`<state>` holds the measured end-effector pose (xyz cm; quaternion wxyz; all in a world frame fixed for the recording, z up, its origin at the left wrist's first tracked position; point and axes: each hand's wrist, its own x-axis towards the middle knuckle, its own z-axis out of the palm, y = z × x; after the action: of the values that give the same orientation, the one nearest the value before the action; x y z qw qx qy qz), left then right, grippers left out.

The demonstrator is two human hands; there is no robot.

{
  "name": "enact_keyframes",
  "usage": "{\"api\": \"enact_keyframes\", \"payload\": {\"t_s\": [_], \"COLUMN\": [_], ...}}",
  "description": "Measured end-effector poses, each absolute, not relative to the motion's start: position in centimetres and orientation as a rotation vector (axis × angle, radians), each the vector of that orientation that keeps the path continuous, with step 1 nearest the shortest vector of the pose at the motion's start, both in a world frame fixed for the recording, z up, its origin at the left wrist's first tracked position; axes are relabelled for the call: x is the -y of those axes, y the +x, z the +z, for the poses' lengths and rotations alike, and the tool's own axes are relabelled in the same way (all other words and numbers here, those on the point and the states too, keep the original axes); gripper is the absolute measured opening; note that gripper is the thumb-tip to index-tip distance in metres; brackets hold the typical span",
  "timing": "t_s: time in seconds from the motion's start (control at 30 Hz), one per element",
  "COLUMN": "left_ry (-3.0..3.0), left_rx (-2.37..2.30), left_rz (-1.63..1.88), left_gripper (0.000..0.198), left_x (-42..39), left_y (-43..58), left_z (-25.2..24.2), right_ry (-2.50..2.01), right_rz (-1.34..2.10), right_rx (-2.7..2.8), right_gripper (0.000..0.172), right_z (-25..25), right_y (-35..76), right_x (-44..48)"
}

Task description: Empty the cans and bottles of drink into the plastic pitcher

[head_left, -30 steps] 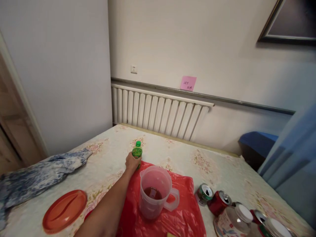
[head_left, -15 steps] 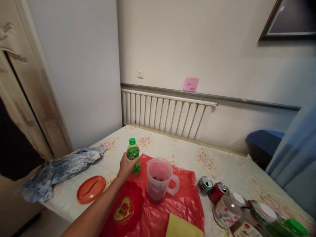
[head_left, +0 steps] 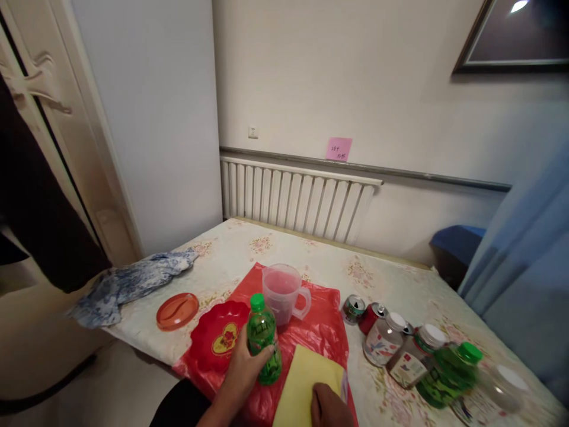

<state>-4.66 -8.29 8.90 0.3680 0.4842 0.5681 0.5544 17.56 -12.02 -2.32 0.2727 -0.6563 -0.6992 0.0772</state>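
Observation:
My left hand is wrapped round a green plastic bottle with a green cap, held upright over the red plastic sheet. My right hand is closed at the lower edge of a yellow sheet, gripping it; its fingertips are partly hidden. Behind the bottle stands a clear measuring jug, its handle to the right. A red scalloped plate with a gold heart lies left of the bottle.
An orange lid and a blue-white cloth lie on the left. At the right stand a green can, a red can, white-capped jars and another green bottle. A radiator runs behind the table.
My left hand has drawn the green bottle from beside the jug towards me and to the right. My right hand has come into view at the yellow sheet. The view has shifted slightly.

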Motion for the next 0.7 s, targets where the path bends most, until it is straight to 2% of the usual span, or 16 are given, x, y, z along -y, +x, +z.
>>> {"api": "enact_keyframes", "payload": {"t_s": [0.27,0.57,0.7], "left_ry": [1.291,1.359,1.409], "left_rx": [-1.485,-1.522,-1.507], "left_rz": [1.401,1.397,1.388], "left_gripper": [0.070,0.069,0.067], "left_x": [9.0,8.3,8.2], "left_y": [-3.0,-2.7,-2.7], "left_z": [6.3,1.2,-0.2], "right_ry": [-1.742,-1.717,-1.701], "right_rz": [0.131,0.126,0.156], "right_rx": [1.833,1.834,1.861], "right_gripper": [0.031,0.033,0.025], "right_z": [-0.4,0.2,-0.6], "right_y": [17.5,17.4,17.4], "right_x": [13.5,13.7,13.3]}}
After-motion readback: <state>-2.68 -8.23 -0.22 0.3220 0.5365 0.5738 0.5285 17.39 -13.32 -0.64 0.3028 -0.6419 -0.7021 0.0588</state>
